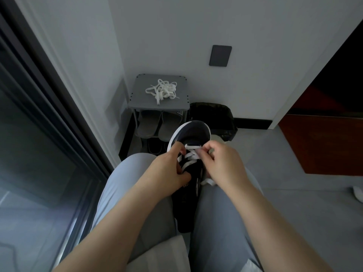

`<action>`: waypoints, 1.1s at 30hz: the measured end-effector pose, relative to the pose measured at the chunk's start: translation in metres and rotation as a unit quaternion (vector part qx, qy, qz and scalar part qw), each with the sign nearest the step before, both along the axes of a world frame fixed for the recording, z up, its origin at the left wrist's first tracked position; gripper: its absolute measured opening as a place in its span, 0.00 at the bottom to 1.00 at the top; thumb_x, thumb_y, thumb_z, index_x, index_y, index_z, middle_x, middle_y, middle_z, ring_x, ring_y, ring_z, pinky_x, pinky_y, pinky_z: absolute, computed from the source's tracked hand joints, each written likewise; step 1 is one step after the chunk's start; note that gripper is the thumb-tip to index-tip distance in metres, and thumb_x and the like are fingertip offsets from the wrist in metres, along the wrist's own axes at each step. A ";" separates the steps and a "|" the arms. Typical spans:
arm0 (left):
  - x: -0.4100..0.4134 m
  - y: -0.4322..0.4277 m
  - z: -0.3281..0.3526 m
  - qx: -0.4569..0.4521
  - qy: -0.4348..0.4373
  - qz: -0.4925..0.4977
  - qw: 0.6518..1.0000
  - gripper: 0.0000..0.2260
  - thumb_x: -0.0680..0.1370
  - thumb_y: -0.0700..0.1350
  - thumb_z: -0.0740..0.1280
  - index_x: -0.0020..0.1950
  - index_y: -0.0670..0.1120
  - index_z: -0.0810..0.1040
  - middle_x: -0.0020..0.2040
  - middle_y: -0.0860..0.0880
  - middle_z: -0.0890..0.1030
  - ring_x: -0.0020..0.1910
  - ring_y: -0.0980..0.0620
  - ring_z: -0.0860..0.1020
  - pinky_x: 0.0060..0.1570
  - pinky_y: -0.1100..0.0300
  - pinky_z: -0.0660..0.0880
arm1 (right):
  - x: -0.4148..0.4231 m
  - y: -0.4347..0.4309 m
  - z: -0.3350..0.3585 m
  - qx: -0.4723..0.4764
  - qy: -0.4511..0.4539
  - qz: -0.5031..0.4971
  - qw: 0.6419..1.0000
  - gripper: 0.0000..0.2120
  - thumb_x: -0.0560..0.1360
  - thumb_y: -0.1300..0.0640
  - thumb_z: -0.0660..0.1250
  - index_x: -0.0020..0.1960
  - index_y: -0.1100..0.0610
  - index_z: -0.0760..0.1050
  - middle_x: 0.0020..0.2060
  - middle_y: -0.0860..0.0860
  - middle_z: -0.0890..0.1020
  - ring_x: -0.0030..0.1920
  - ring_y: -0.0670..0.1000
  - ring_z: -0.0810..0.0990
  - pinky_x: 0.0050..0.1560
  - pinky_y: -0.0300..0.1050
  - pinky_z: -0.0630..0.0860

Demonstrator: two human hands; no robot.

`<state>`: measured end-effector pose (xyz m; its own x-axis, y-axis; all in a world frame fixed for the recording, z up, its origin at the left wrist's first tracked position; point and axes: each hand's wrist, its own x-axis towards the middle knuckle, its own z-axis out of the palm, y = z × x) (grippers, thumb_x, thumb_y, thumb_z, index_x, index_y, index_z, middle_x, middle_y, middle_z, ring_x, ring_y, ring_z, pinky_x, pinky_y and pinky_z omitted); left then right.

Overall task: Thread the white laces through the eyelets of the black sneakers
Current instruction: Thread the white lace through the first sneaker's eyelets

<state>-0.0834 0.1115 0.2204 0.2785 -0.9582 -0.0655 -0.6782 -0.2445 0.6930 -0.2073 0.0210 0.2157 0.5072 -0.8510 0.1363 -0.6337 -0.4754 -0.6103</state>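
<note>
A black sneaker (188, 195) with a white-edged sole lies between my knees, its opening pointing away from me. A white lace (191, 155) crosses its eyelets several times near the opening. My left hand (169, 167) grips the sneaker's left side, thumb under the upper and fingertips at the left eyelets. My right hand (222, 163) pinches the lace at the right eyelets; a loose lace end (208, 181) hangs below that hand. A second white lace (164, 90) lies in a tangled heap on top of the grey shoe rack (177, 105) ahead.
The shoe rack holds grey slippers (155, 124) on its lower shelf. A dark bin with a bag (214, 118) stands right of it. A glass sliding door (39, 144) runs along the left; a brown wooden door (324, 144) is at the right. A white object (358, 194) lies on the floor.
</note>
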 end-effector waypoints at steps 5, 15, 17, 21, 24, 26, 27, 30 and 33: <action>0.003 -0.017 -0.005 0.004 0.008 0.052 0.999 0.04 0.78 0.46 0.62 0.51 0.47 0.70 0.34 0.49 0.75 0.33 0.51 0.74 0.34 0.58 0.70 | 0.004 -0.001 0.001 0.001 0.012 0.003 1.000 0.06 0.71 0.50 0.72 0.41 0.51 0.77 0.34 0.44 0.72 0.38 0.46 0.72 0.36 0.40 0.65; 0.015 -0.019 -0.001 -0.097 -0.001 -0.008 0.995 0.06 0.76 0.41 0.66 0.41 0.46 0.71 0.39 0.52 0.74 0.39 0.53 0.72 0.39 0.65 0.66 | 0.011 -0.014 0.031 0.120 0.042 0.071 0.989 0.08 0.79 0.53 0.61 0.42 0.55 0.71 0.30 0.46 0.74 0.30 0.44 0.69 0.30 0.35 0.63; 0.019 -0.020 0.004 -0.074 0.024 -0.010 0.997 0.07 0.77 0.42 0.65 0.40 0.49 0.71 0.35 0.53 0.76 0.35 0.54 0.73 0.37 0.63 0.68 | 0.012 -0.018 0.032 0.168 0.052 0.086 0.981 0.08 0.79 0.53 0.60 0.43 0.54 0.70 0.35 0.48 0.75 0.35 0.46 0.70 0.35 0.40 0.66; 0.033 -0.024 0.029 0.076 -0.014 -0.102 0.992 0.09 0.79 0.43 0.61 0.39 0.52 0.66 0.35 0.55 0.73 0.36 0.53 0.72 0.36 0.61 0.67 | 0.008 -0.023 0.036 0.226 0.047 0.097 0.968 0.08 0.77 0.52 0.62 0.40 0.51 0.70 0.35 0.48 0.74 0.38 0.48 0.71 0.41 0.45 0.68; 0.039 -0.025 0.052 0.136 -0.131 -0.135 0.973 0.08 0.77 0.47 0.62 0.42 0.50 0.64 0.36 0.53 0.70 0.33 0.56 0.69 0.32 0.62 0.64 | 0.004 -0.022 0.049 0.149 0.085 0.121 0.978 0.10 0.72 0.56 0.67 0.35 0.50 0.69 0.28 0.44 0.72 0.29 0.45 0.69 0.33 0.41 0.64; 0.042 -0.025 0.060 0.128 -0.191 -0.091 0.969 0.09 0.75 0.48 0.64 0.44 0.49 0.64 0.37 0.53 0.71 0.35 0.54 0.70 0.33 0.59 0.64 | 0.000 -0.018 0.054 0.008 0.151 0.107 0.983 0.10 0.70 0.57 0.67 0.34 0.50 0.67 0.28 0.45 0.72 0.29 0.43 0.70 0.30 0.41 0.62; 0.044 -0.023 0.062 0.118 -0.231 -0.063 0.964 0.09 0.74 0.49 0.65 0.46 0.48 0.65 0.37 0.53 0.70 0.37 0.52 0.71 0.34 0.58 0.64 | -0.002 -0.017 0.052 -0.076 0.169 0.091 0.978 0.09 0.71 0.57 0.65 0.35 0.50 0.66 0.28 0.45 0.72 0.30 0.45 0.71 0.29 0.41 0.62; 0.060 -0.015 0.056 0.113 -0.366 -0.009 0.924 0.11 0.72 0.47 0.66 0.50 0.49 0.66 0.35 0.54 0.68 0.40 0.49 0.71 0.41 0.57 0.65 | -0.015 -0.022 0.036 -0.213 0.108 0.037 0.970 0.08 0.73 0.58 0.65 0.41 0.51 0.67 0.27 0.47 0.75 0.31 0.52 0.76 0.29 0.44 0.68; 0.082 -0.007 0.043 0.065 -0.327 0.046 0.942 0.18 0.71 0.43 0.68 0.57 0.49 0.66 0.48 0.51 0.70 0.52 0.47 0.69 0.50 0.57 0.67 | -0.018 -0.023 0.031 0.064 -0.176 -0.041 0.981 0.07 0.75 0.56 0.68 0.43 0.53 0.69 0.28 0.47 0.75 0.31 0.48 0.74 0.33 0.42 0.71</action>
